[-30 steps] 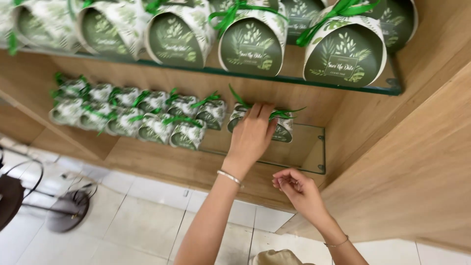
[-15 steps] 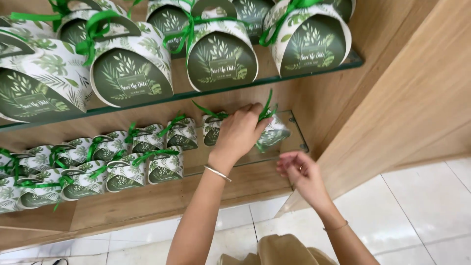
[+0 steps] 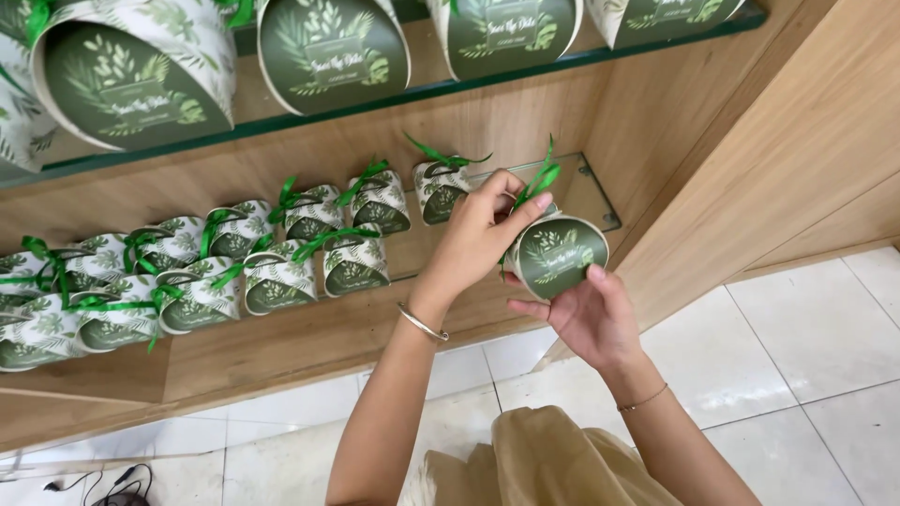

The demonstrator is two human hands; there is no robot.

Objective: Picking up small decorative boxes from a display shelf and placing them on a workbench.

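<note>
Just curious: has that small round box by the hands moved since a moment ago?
Yes. The small round box has come off the glass shelf, toward the person.

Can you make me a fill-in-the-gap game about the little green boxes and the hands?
1. Both hands hold one small round box tied with a ribbon coloured ____.
2. The right hand supports the box from ____.
3. The left hand wears a bracelet on its ____.
4. The shelf under the small boxes is made of clear ____.

Missing words: green; below; wrist; glass
</note>
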